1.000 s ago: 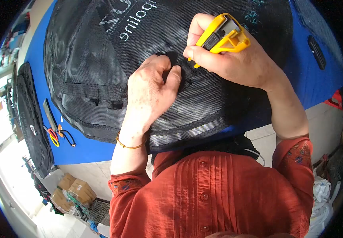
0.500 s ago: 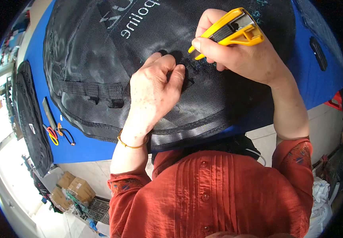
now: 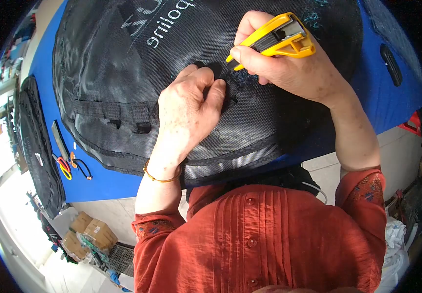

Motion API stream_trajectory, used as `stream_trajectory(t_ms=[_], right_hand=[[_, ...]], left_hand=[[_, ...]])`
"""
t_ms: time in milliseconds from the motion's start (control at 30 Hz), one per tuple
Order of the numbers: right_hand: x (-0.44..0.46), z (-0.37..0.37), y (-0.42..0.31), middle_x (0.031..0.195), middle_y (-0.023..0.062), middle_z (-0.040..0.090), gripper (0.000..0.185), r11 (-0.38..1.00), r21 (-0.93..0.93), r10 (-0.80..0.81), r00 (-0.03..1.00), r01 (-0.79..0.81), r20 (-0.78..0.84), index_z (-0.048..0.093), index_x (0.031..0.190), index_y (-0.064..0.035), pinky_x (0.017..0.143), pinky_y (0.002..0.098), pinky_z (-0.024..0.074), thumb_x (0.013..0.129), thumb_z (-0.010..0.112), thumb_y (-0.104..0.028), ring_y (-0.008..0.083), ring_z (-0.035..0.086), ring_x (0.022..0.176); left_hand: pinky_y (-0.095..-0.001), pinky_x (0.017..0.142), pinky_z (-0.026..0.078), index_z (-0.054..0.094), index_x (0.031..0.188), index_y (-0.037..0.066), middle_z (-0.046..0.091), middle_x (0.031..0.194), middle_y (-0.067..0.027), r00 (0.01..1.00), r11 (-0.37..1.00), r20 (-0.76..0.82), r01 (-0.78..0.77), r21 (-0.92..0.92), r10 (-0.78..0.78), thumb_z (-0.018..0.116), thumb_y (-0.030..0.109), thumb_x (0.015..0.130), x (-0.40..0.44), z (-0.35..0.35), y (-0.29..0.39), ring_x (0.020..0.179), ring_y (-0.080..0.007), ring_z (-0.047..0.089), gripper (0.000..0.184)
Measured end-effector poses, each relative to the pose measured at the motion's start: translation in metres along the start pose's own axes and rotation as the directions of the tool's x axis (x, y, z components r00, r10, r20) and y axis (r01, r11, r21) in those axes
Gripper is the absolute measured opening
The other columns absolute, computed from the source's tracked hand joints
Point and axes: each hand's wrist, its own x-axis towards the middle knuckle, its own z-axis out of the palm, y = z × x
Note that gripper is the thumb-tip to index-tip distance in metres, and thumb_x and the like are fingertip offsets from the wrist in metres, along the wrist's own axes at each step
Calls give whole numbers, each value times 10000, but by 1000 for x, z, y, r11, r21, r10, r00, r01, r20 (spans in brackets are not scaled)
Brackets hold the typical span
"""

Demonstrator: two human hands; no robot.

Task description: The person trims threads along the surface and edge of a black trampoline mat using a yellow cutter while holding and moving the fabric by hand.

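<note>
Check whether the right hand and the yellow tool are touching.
Touching. The head view shows the right hand gripping the yellow tool, with the thumb against its side near the narrow end.

The lettering on the black mesh fabric [image 3: 250, 134] runs off past the top edge, so only part's readable. Fingertips of the left hand [image 3: 191, 105] are tucked out of sight, and the folded black bundle's [image 3: 39, 146] print is too small to read.

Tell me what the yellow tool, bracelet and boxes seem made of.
Yellow tool: likely hard plastic, smooth and moulded-looking; its grey insert may be metal.
Bracelet: probably polished metal, given its golden shine.
Boxes: apparently cardboard, matt brown with flat sides.
</note>
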Motion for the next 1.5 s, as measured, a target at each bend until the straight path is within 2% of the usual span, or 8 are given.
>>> stream_trajectory(t_ms=[233, 400, 800, 933, 1033, 1100, 1433, 1500], right_hand=[[-2, -4, 0, 1016, 25, 570, 90, 990, -78, -113, 993, 115, 38, 627, 1058, -74, 572, 230, 542, 986, 663, -114, 105, 644, 697], [3, -6, -18, 849, 14, 613, 135, 913, 243, 327, 944, -329, 51, 582, 1006, -89, 541, 236, 521, 965, 684, -167, 81, 627, 608], [5, -14, -27, 714, 5, 609, 163, 883, 211, 400, 907, -420, 130, 567, 976, -101, 522, 253, 491, 953, 699, -194, 90, 620, 571], [-4, -9, -9, 717, 13, 609, 163, 981, 144, 136, 990, -129, -41, 561, 966, -101, 526, 259, 485, 947, 699, -185, 94, 615, 565], [-4, -14, -14, 880, 104, 654, 250, 958, 153, 230, 969, -242, 92, 617, 947, -59, 759, 415, 537, 869, 778, -233, 317, 670, 829], [-7, -7, -8, 696, 33, 583, 173, 998, 39, 53, 998, -52, -24, 557, 941, -89, 577, 288, 478, 926, 706, -177, 121, 583, 589], [-3, -16, -17, 846, 102, 656, 233, 928, 168, 320, 942, -334, 105, 631, 927, -66, 756, 394, 544, 866, 783, -231, 307, 672, 822], [-2, -8, -9, 715, 13, 604, 150, 994, 100, 49, 999, -48, -10, 574, 973, -98, 556, 247, 497, 955, 681, -201, 86, 621, 585]], left_hand=[[-435, 634, 508, 596, 787, 33, 578, 752, -120, 1000, 1000, -12, -4, -1, 4, 699, 141, 898, 0, 1, -1, 682, -343, 629, 186], [-437, 635, 506, 596, 788, 33, 578, 751, -122, 1000, 1000, -18, -9, -4, 9, 700, 142, 899, -1, 1, -1, 689, -347, 629, 188], [-427, 631, 506, 599, 789, 28, 576, 745, -121, 1000, 1000, -9, 0, 4, 0, 709, 146, 899, 0, 0, -1, 679, -339, 625, 196], [-429, 636, 507, 601, 791, 26, 581, 750, -123, 1000, 1000, -9, 1, 11, -1, 707, 142, 898, 0, 0, -1, 684, -341, 628, 190], [-431, 639, 507, 601, 791, 24, 585, 752, -123, 1000, 1000, -22, 0, 2, 0, 704, 138, 897, -1, 1, 0, 685, -341, 628, 186], [-430, 639, 507, 601, 791, 24, 584, 751, -123, 1000, 1000, -20, -8, 10, 9, 704, 138, 897, -1, 0, 0, 683, -340, 628, 187], [-427, 635, 509, 608, 797, 28, 582, 753, -119, 1000, 1000, -13, 2, 9, -2, 704, 141, 894, -1, 1, -1, 679, -336, 631, 178], [-427, 636, 511, 609, 797, 29, 585, 757, -119, 1000, 1000, -11, -3, 10, 3, 702, 144, 896, 0, 0, -1, 682, -337, 634, 178]])
